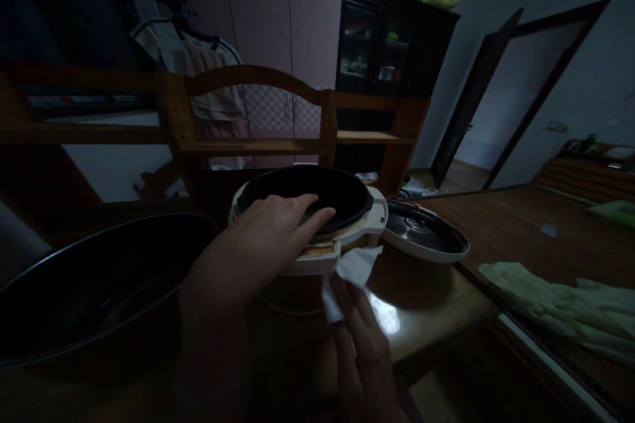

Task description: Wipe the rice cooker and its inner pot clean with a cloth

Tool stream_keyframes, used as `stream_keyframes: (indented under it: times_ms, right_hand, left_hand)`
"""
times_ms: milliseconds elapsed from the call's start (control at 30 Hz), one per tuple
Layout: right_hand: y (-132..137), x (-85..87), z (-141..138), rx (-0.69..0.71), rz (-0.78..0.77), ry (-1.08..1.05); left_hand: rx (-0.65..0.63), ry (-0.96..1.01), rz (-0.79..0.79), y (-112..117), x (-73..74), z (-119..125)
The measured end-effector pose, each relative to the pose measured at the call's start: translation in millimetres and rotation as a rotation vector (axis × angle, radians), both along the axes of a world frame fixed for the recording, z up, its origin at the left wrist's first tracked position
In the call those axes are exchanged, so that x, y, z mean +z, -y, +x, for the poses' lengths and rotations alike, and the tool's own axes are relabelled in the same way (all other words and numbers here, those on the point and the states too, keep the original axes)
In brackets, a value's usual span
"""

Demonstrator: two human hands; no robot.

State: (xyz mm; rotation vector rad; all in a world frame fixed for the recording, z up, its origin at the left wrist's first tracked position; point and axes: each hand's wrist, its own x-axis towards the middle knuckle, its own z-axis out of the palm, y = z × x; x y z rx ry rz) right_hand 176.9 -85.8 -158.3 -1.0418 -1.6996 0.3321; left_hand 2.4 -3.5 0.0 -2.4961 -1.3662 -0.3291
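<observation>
Cloth against cooker

Head view: the cooker stands on the counter. The left hand, loosely open, lies over its near left; the right hand pinches the cloth at its near side. Hard rubbing could slide the cooker if poorly braced.

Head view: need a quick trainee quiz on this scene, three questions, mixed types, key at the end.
1. Which hand holds the white wipe?
2. True or false: the lid is on the cooker.
3. In the picture, the large dark basin is: A) right of the cooker; B) left of the cooker; C) inside the cooker.

Key: 1. The right hand. 2. False; it lies beside it. 3. B.
</observation>
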Motion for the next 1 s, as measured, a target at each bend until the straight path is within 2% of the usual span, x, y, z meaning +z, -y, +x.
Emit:
stream_keyframes:
  times_ms: [133,300,467,700,833,900,1000]
  right_hand:
    - [-4.9,-3.8,-9.0,0.035,0.009,0.150]
    - [0.2,-32.8,-12.5,0.050,-0.030,0.241]
    - [3.0,-59.3,-13.4,-0.004,-0.016,0.292]
    - [10.0,-69.4,-9.6,-0.008,-0.072,0.246]
    - [18.8,-61.5,6.0,-0.154,-0.015,0.037]
    - [17.0,-46.1,16.1,-0.204,0.031,-0.023]
    - [3.5,-12.8,26.2,-0.152,0.026,-0.021]
  left_hand:
    - [0.022,0.046,-0.024,1.2,3.2,3.6]
    - [0.055,0.071,-0.018,-0.4,3.4,4.2]
    - [0.024,0.042,-0.004,-0.1,2.9,2.9]
    - [0.018,0.014,-0.006,-1.8,2.4,1.6]
    - [0.010,0.035,-0.018,-1.7,2.8,2.1]
    - [0.002,0.037,-0.024,-1.7,2.9,1.9]
    - [-0.005,0.033,-0.028,-2.4,2.4,0.8]
